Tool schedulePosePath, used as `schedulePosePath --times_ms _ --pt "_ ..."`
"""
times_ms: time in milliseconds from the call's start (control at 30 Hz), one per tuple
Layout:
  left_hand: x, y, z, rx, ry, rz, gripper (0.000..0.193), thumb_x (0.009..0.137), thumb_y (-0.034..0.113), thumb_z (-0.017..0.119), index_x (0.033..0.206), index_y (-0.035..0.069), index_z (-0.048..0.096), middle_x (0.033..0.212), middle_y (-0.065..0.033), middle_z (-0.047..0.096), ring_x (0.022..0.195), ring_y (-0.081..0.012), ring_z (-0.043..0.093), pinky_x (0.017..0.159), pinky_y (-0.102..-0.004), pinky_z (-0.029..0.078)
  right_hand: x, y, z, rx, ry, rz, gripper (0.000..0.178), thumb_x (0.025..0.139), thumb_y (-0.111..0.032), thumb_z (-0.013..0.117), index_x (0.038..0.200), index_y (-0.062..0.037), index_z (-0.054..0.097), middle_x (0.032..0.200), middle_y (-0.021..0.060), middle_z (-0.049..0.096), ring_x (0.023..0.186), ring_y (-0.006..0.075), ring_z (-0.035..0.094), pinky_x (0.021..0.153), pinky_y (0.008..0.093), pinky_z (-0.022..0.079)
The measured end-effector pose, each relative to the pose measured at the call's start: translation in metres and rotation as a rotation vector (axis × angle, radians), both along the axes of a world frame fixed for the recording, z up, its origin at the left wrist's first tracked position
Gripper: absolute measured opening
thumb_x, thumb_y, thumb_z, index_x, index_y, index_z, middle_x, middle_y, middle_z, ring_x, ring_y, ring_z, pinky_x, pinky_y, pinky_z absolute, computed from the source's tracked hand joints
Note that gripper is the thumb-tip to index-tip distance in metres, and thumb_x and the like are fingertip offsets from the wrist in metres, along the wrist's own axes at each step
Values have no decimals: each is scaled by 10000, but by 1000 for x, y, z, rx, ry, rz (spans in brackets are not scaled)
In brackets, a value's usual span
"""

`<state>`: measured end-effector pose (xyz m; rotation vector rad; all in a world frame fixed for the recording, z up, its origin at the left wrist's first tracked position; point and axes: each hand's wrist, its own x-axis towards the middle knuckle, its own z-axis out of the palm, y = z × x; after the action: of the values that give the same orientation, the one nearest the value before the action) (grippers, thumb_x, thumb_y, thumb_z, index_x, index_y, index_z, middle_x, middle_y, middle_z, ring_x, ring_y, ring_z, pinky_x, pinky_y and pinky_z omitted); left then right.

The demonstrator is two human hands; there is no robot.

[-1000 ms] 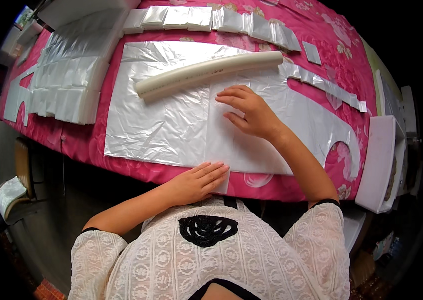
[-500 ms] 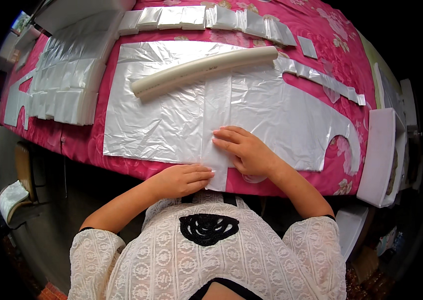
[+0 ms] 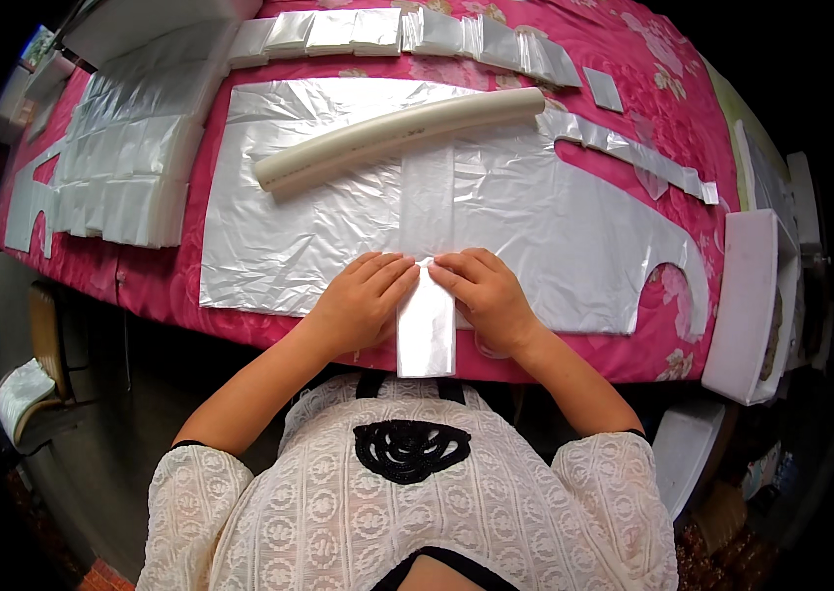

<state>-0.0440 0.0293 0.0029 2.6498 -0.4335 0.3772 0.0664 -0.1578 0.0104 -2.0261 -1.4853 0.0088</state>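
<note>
A narrow folded strip of white plastic bag (image 3: 427,330) lies in front of me, its near end at the table's front edge. At the strip's far end, my left hand (image 3: 363,300) pinches from the left and my right hand (image 3: 486,303) from the right, fingertips almost meeting. Beneath them is a flat stack of white plastic T-shirt bags (image 3: 289,231), with handle loops toward the right. A crease band runs up the stack beyond my fingers. Across its far part rests a long off-white plastic pipe (image 3: 397,133), slightly slanted. My thumbs are partly hidden.
The table has a pink floral cloth (image 3: 668,59). Folded bag packets (image 3: 353,32) line its far side, with one single packet (image 3: 602,89) apart. Piled folded bags (image 3: 131,158) stand at left. A white box (image 3: 747,305) sits by the right edge, a chair (image 3: 47,335) at lower left.
My left hand has moved up from the table edge and my right has shifted slightly toward me. Both now meet at the strip's far end, and a smooth folded flap shows below them.
</note>
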Motion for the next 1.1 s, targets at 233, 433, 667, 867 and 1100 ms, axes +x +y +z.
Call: schedulePosePath --times_ms 233,433,667,867,1100 --pt "12 -1 14 -369 199 146 324 762 88 573 1067 -19 566 1003 -162 602 879 -322 589 807 -408 471 21 9 5 -31 471 -197 168 749 -83 619 899 -26 670 715 60 638 630 194 596 606 301 486" --pt "27 -5 18 -791 244 374 541 846 160 549 1308 -41 353 1282 -239 438 1097 -363 500 955 -404 387 40 29 14 -247 850 -407 248 809 -203 596 775 31 669 589 101 619 538 151 594 545 281 451" --pt "20 -30 -1 -19 278 154 801 810 404 563 1382 -46 229 1453 -222 198 1367 -335 169 1102 -448 140 49 34 12 -349 924 -445 255 768 -221 634 708 26 653 576 104 617 536 168 599 537 288 458" --pt "17 -34 -4 69 294 185 861 804 508 510 1381 -60 218 1464 -212 180 1380 -316 136 1115 -425 73 31 23 15 -257 656 -435 233 704 -175 722 818 8 632 629 84 623 570 168 608 550 273 471" --pt "19 -20 -2 16 270 135 782 798 420 560 1374 -23 270 1447 -182 246 1359 -301 207 1095 -423 169 27 16 18 -138 92 -393 541 668 -193 737 1150 -36 546 1156 151 565 1076 266 531 893 357 433"
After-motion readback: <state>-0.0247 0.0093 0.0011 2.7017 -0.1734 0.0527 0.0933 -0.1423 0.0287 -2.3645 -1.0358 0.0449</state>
